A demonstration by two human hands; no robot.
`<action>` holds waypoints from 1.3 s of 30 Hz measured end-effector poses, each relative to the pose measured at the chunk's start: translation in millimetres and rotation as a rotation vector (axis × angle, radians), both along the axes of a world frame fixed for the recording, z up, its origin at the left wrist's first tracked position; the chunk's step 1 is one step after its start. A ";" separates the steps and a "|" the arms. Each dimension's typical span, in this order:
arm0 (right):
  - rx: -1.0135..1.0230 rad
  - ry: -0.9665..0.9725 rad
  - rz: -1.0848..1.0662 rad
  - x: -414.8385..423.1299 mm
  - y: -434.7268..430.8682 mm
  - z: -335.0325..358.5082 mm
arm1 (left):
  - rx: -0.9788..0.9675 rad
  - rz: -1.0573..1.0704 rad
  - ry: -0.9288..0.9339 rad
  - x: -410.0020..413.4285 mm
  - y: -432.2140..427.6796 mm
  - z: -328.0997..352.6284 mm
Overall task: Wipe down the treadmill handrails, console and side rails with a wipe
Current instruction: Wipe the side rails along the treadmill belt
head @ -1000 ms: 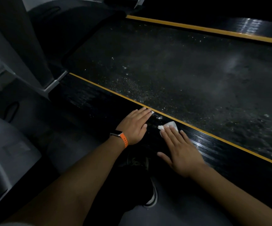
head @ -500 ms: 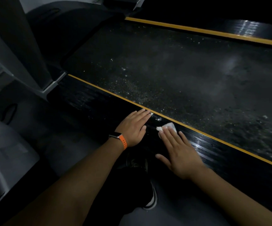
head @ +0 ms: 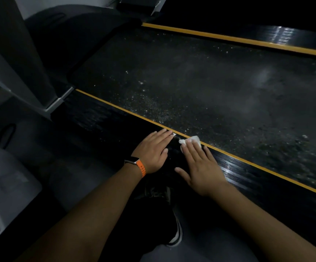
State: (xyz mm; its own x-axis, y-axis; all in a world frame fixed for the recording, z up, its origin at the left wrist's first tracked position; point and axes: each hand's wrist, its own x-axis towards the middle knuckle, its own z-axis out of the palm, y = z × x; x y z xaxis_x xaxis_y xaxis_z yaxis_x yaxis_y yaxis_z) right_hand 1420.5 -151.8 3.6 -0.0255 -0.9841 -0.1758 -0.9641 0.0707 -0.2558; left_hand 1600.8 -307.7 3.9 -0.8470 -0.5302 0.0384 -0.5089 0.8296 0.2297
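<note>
right hand (head: 200,167) flat, fingers together on wipe (head: 192,140) | left hand (head: 153,150) flat, seemingly on side rail (head: 234,167)

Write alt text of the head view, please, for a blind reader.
The right hand presses a white wipe flat on the treadmill's near side rail, at its yellow stripe; the left hand rests flat beside it.

Dim light — dark grey floor (head: 74,182)
</note>
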 end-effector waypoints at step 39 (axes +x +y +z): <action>-0.302 -0.246 -0.182 -25.5 -46.3 13.6 | 0.002 0.005 0.012 0.4 -1.3 -0.1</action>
State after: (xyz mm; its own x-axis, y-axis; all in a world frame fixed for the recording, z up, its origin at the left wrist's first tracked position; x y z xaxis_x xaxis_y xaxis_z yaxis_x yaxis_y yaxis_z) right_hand 1395.0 -198.1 17.2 -0.1967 -0.9757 0.0968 -0.8504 0.1207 -0.5122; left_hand 1601.2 -309.0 3.8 -0.8436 -0.5349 0.0469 -0.5107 0.8263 0.2376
